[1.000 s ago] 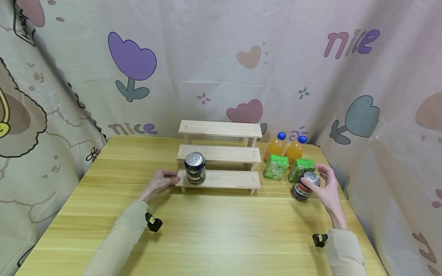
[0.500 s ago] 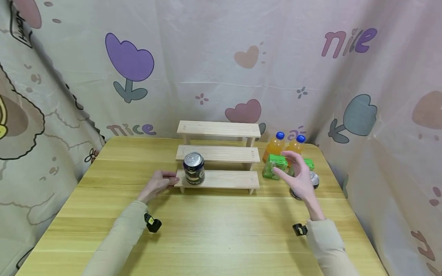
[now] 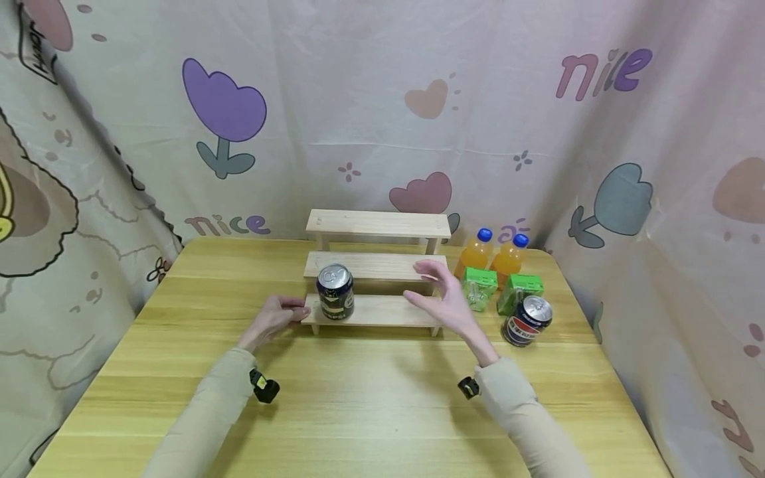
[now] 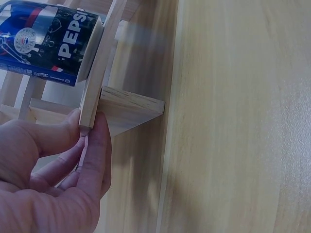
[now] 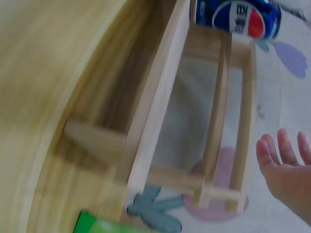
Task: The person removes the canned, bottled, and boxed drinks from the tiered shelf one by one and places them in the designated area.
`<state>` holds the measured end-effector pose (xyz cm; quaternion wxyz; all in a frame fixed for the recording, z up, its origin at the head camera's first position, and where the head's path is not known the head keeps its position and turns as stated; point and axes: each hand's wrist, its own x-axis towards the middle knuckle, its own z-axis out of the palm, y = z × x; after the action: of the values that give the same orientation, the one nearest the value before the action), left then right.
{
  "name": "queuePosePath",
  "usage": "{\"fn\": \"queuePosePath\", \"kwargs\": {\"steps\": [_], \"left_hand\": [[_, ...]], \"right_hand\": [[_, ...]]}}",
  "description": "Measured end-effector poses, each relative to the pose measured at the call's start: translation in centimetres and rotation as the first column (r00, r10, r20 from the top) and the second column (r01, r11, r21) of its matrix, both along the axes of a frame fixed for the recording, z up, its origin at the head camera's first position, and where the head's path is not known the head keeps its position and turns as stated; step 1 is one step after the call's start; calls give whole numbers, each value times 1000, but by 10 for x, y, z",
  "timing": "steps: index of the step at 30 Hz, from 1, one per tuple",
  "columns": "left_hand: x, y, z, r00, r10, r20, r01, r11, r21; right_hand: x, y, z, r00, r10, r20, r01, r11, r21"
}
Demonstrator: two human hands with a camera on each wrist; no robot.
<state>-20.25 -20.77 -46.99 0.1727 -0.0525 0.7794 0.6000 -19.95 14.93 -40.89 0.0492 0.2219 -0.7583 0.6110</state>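
A three-step wooden display shelf [image 3: 382, 266] stands at the back of the table. My left hand [image 3: 271, 323] pinches the left end of its lowest board [image 4: 97, 82], thumb above and fingers below in the left wrist view. On that board, near the left end, a dark blue Pepsi can [image 3: 336, 292] stands upright, apart from my fingers. My right hand [image 3: 447, 302] is by the shelf's right end, thumb and fingers spread, with nothing between them. In the right wrist view the blue can [image 5: 238, 18] shows at the top.
Right of the shelf, two orange juice bottles [image 3: 475, 255] with blue caps stand behind two green drink cartons [image 3: 480, 289]. A second dark blue can [image 3: 527, 321] stands in front of them. A printed curtain [image 3: 358, 99] hangs behind the table [image 3: 382, 411].
My right hand has let go of the can at the right and moved left to the shelf's right end. That can stays on the table. My left hand keeps its place.
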Motion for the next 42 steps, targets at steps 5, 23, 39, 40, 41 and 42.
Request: {"fn": "queuePosePath", "kwargs": {"steps": [5,23,39,40,41,42], "left_hand": [[0,-1,-1,1000,-3,6,3,1000,-17],[-1,-4,-3,1000,-4,14,4,1000,-16],[-1,-1,-1,1000,-2,22,2,1000,-1],[-1,-1,0,1000,-3,21,4,1000,-3],[-1,-1,0,1000,-4,21,5,1000,-3],[-1,0,0,1000,-4,20,4,1000,-1]], "right_hand": [[-3,-26,-1,997,43,67,-43,999,4],[-14,-98,-9,973,169,160,-181,981,65],[-21,-130,-14,998,57,30,-61,980,187],[-21,-130,-14,998,55,25,-58,982,182],[-22,-130,-14,998,55,22,-59,982,178],[-22,-129,-14,998,56,18,-59,983,176]]}}
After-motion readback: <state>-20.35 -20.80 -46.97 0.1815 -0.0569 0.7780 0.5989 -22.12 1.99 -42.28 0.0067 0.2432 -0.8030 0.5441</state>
